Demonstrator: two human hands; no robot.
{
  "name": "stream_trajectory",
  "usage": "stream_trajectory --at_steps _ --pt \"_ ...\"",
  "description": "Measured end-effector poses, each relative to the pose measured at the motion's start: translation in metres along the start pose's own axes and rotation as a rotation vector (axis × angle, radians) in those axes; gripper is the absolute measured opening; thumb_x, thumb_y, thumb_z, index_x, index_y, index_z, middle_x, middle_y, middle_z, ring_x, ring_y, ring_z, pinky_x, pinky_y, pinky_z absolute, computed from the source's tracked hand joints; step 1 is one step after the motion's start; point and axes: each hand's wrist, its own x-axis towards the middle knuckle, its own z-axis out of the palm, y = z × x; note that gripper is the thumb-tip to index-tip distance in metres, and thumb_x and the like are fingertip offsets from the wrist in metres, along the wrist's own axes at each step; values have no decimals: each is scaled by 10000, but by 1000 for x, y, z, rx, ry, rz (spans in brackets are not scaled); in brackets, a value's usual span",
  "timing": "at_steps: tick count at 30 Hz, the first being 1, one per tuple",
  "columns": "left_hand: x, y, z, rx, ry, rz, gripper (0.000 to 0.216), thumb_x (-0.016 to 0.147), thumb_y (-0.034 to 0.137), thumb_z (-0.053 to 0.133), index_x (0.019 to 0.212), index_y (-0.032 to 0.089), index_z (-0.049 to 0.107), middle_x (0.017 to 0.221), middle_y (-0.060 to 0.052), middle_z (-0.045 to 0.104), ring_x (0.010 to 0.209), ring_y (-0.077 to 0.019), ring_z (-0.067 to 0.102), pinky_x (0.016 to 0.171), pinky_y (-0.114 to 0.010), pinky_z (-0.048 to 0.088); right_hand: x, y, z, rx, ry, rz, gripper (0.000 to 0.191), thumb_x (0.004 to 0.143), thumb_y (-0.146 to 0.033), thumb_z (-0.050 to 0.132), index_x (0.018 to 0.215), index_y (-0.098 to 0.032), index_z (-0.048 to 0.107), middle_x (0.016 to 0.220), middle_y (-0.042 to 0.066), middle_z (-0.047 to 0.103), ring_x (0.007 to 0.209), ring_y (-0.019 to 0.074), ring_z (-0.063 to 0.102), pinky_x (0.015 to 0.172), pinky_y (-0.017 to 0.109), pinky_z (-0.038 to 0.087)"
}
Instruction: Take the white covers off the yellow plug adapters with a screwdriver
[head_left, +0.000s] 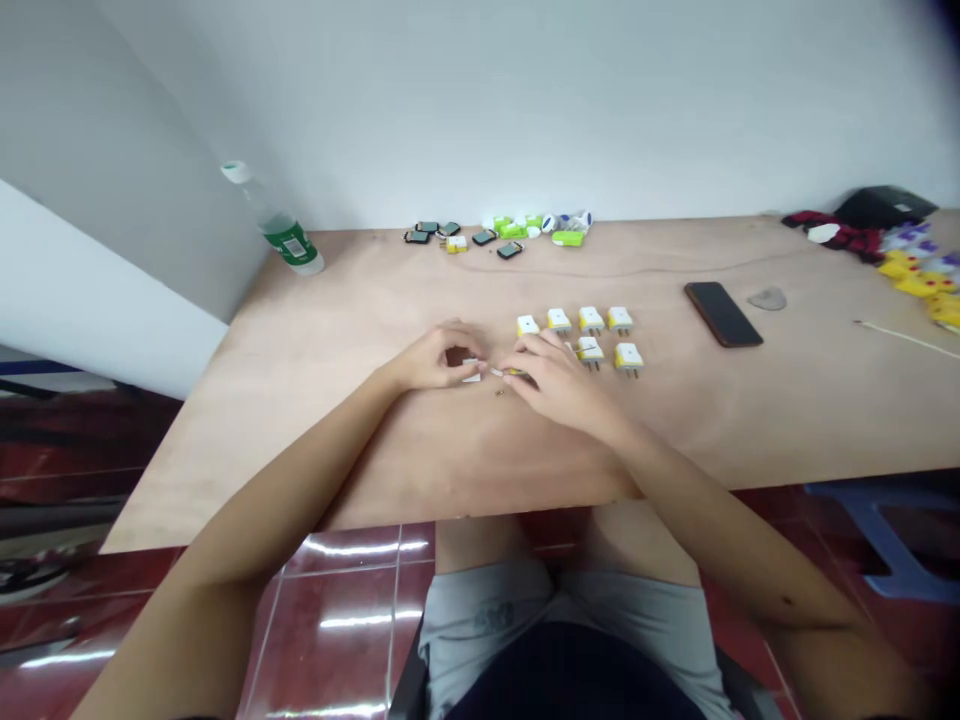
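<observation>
My left hand point(448, 357) rests on the table with thumb and forefinger closed around a small white piece point(471, 378), which shows on both sides of the thumb. Facing it, my right hand point(553, 378) has its fingers bent down over a small yellow-and-white part point(516, 372), mostly covered by the fingers. A tiny pale piece point(496, 372) sits in the gap between both hands. Just below lies a tiny brass-coloured bit point(499, 393). Beside and beyond my right hand stand several white-and-yellow two-pin plugs point(591, 319) in two rows, one partly hidden by my fingers.
Along the wall lie several dark flat parts point(484, 237) and bright green pieces point(568, 239). A bottle with a green label point(292, 245) leans at the back left. To the right are a phone point(723, 314), a grey flat piece point(768, 298) and yellow toys point(911, 275).
</observation>
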Motion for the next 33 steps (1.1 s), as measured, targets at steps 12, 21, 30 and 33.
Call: stream_trajectory --at_steps 12,21,30,33 --pt "0 2 -2 19 -16 -5 304 1084 465 740 976 201 844 1019 -113 868 944 -253 786 959 -420 597 10 2 11 -109 -5 -45 229 1153 -228 665 1013 -204 845 1146 123 735 1185 339 576 1112 509 518" --pt "0 3 -2 20 -4 -2 304 1093 473 740 975 217 854 981 -97 866 920 -245 787 953 -413 604 13 7 4 19 -60 -88 246 1154 -219 659 1034 -208 873 1191 122 745 1200 324 583 1099 499 530" --pt "1 6 -3 -1 -3 -3 304 1099 464 733 957 217 839 990 -89 860 934 -244 776 968 -414 597 10 6 4 117 -166 -164 195 1108 -171 717 999 -212 874 1231 115 762 1213 314 591 1095 498 545" --pt "2 6 -3 -9 -18 5 310 1105 462 725 949 217 834 980 -88 860 926 -246 781 981 -429 605 12 3 7 105 -170 -167 197 1114 -167 709 1014 -211 874 1235 117 767 1202 311 588 1090 491 551"
